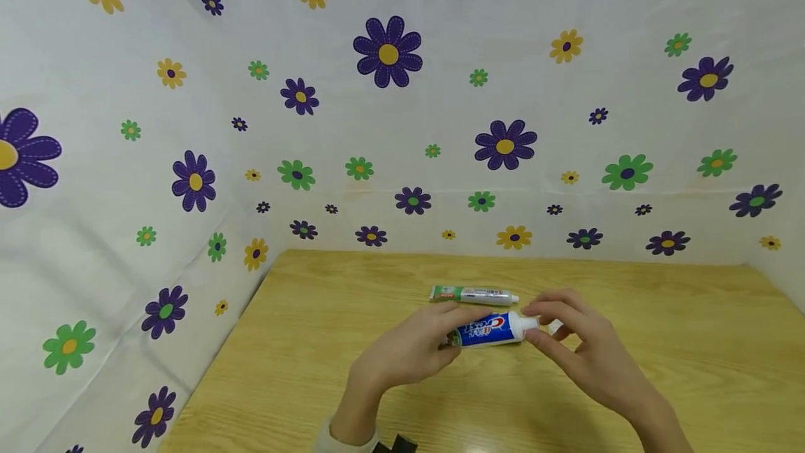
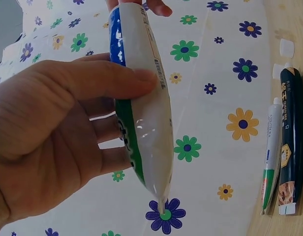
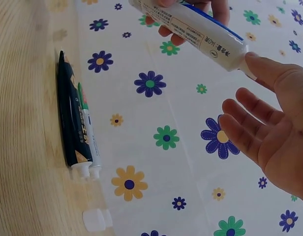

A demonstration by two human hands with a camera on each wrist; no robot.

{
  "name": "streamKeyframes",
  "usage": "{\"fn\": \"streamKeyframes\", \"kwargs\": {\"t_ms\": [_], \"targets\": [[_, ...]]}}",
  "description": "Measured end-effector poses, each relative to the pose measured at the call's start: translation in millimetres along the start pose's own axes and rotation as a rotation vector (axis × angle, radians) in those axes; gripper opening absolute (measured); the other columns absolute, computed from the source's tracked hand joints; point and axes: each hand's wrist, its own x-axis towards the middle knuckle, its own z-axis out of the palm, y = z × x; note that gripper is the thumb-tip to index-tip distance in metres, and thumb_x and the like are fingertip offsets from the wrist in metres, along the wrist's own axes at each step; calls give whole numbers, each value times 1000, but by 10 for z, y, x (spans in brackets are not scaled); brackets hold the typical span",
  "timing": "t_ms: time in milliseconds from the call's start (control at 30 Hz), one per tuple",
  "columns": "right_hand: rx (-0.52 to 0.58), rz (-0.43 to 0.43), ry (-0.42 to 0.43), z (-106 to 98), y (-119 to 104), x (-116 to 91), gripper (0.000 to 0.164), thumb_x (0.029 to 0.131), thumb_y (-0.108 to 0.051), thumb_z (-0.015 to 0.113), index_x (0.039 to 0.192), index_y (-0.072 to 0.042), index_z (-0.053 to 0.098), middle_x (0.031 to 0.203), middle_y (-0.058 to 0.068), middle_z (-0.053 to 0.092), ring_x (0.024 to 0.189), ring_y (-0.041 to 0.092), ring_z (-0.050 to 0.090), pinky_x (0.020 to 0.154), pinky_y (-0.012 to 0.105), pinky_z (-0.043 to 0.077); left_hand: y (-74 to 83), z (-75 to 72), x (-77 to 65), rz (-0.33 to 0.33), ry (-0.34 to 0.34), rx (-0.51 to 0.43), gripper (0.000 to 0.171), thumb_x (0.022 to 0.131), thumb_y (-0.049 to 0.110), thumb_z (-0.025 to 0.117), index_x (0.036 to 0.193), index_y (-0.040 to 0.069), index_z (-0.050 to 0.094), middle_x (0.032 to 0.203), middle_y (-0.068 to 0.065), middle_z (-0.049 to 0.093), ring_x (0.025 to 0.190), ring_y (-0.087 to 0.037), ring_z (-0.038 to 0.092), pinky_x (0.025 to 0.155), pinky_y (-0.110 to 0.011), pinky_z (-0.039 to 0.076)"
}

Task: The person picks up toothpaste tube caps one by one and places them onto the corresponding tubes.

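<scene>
A blue-and-white Crest toothpaste tube (image 1: 487, 329) is held up over the table, lying nearly level in the head view. My left hand (image 1: 409, 344) grips its body, with the thumb across the white back (image 2: 141, 118) in the left wrist view. At the other end, my right hand (image 1: 581, 341) pinches the white cap (image 1: 530, 325) between thumb and forefinger. Its other fingers (image 3: 250, 125) stay spread away from the tube. Behind lies a slim green-and-silver toothpaste tube (image 1: 474, 295). Next to that one, a black toothpaste tube (image 2: 292, 137) shows in both wrist views.
A loose white cap (image 3: 95, 220) sits on the wooden table (image 1: 302, 341) beyond the two lying tubes' capped ends. A white cloth with printed flowers (image 1: 440, 103) walls in the table at the back and sides.
</scene>
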Motion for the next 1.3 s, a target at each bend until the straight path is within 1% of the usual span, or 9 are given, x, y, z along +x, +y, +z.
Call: {"fn": "streamKeyframes", "kwargs": {"t_ms": [167,233,500,700,833,933,1067,1200,1300], "targets": [[-8,-6,10,-4,-8,4,37,84,9,72,111,-15,69,114,0,60,90,6,56,64,22,54,16,-12,24,25,-5,-15,62,91,-3,66,147,17,49,145,2,53,127,-13,51,104,-30,45],[-27,-4,12,3,-3,-2,36,84,10,72,111,-14,68,115,2,60,90,6,55,63,22,53,20,-8,26,28,-10,-16,63,91,-3,66,147,17,48,146,2,52,127,-13,52,104,-30,45],[-127,17,-1,10,8,-39,30,85,6,72,106,-14,66,115,-2,58,90,6,52,65,21,51,38,17,34,22,-29,-5,63,91,-2,66,148,16,47,145,0,53,128,-14,52,104,-29,46],[-162,-7,-2,-2,20,-52,28,85,6,73,103,-14,65,116,-1,58,89,6,55,67,17,52,65,21,41,9,-34,19,63,91,-2,67,148,17,48,143,-2,55,126,-13,53,102,-28,47],[-183,-55,4,-14,37,-44,27,85,3,74,103,-15,65,115,-2,57,87,6,56,69,13,50,80,25,38,-3,-34,27,62,91,-1,68,147,17,48,140,-3,57,123,-14,55,100,-27,48],[-218,-110,21,-25,58,-31,20,88,-5,73,102,-17,65,114,-1,57,84,7,55,67,13,47,91,25,37,-9,-36,33,61,91,0,68,147,17,48,138,-5,58,122,-14,55,99,-27,49],[-288,-165,46,-29,91,-15,8,95,-23,66,101,-18,66,114,1,57,83,12,56,61,19,46,110,23,38,-23,-39,53,61,92,2,68,148,17,48,136,-7,58,120,-15,56,96,-26,50],[-349,-190,49,-28,124,-7,25,100,-38,53,99,-16,66,112,3,57,84,16,58,58,24,49,135,29,34,-43,-39,92,61,93,3,68,148,19,48,130,-7,60,113,-15,58,93,-25,51],[-390,-190,35,-22,145,-11,34,101,-43,45,98,-16,66,109,3,57,79,14,56,57,24,49,151,40,31,-50,-37,119,62,93,4,68,149,20,47,125,-7,62,108,-15,60,92,-25,52]]}}
